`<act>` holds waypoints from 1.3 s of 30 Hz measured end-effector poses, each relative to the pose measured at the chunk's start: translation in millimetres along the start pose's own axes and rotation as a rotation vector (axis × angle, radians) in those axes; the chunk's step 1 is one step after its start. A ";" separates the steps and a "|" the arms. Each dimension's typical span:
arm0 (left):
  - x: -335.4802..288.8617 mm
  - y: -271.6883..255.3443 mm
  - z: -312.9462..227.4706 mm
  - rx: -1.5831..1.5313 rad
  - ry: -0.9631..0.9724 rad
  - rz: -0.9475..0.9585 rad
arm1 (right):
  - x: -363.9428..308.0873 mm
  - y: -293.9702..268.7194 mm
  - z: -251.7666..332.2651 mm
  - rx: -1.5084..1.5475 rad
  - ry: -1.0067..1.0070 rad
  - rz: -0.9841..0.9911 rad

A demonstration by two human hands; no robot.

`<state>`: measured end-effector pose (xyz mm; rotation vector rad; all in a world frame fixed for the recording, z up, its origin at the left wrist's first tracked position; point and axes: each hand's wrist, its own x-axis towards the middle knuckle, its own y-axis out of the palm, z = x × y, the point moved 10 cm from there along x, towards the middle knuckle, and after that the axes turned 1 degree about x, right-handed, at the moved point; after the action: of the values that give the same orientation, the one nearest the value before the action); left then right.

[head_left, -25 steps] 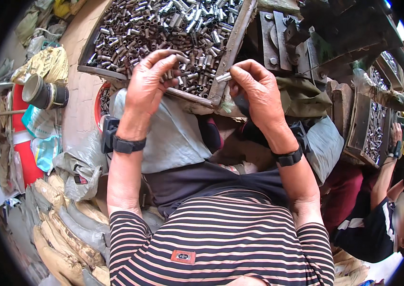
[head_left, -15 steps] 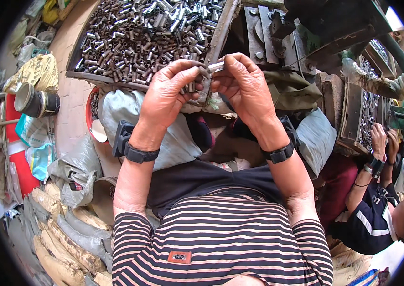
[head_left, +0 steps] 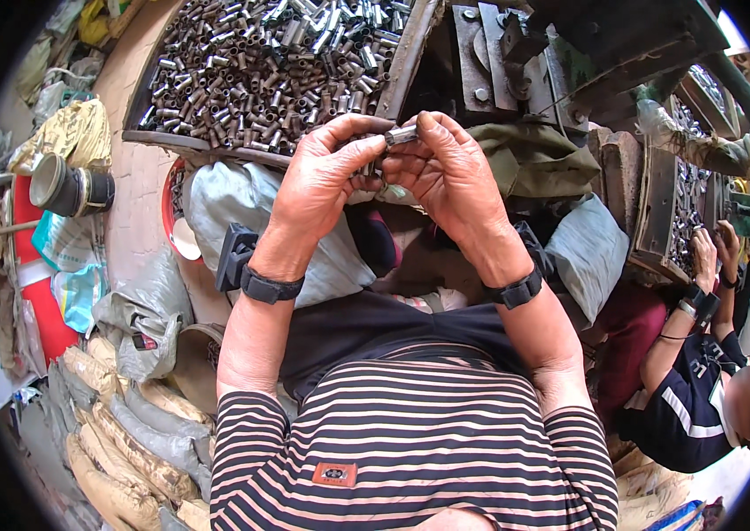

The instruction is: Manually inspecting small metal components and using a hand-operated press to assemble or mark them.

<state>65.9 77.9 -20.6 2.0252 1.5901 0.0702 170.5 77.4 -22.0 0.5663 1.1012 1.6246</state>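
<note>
A short shiny metal tube (head_left: 402, 134) sits between my two hands, just off the near right corner of a wooden tray (head_left: 198, 146). My right hand (head_left: 453, 168) pinches one end of it between thumb and forefinger. The thumb and curled fingers of my left hand (head_left: 326, 173) close at the other end. More metal seems tucked under the left fingers, mostly hidden. Heaped in the tray are many similar short tubes (head_left: 260, 88), some bright and some dull brown.
To the right of the tray stands a dark metal machine (head_left: 490, 62) with bolted plates. A co-worker (head_left: 685, 380) handles parts at another tray (head_left: 654, 212) on the right. Filled sacks (head_left: 127, 451), a grey plastic bag (head_left: 145, 319) and a dark bucket (head_left: 74, 188) are at left.
My hands have come slightly closer together, and the tube between them shows more of its length and has turned a little. The co-worker's hands have shifted slightly.
</note>
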 end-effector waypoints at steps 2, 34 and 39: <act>-0.8 -0.6 0.7 -0.025 0.007 -0.011 | -0.5 1.1 -2.9 0.015 0.004 -0.004; 25.7 70.5 20.1 0.100 -0.029 0.095 | -46.1 -46.6 83.1 -0.531 -0.253 -0.265; 37.6 90.3 26.0 0.185 0.002 0.093 | -58.3 -47.5 107.1 -0.822 -0.355 -0.273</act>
<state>166.2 89.2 -12.6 2.2408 1.5522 -0.0414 299.5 65.3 -4.2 0.1315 0.1839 1.4953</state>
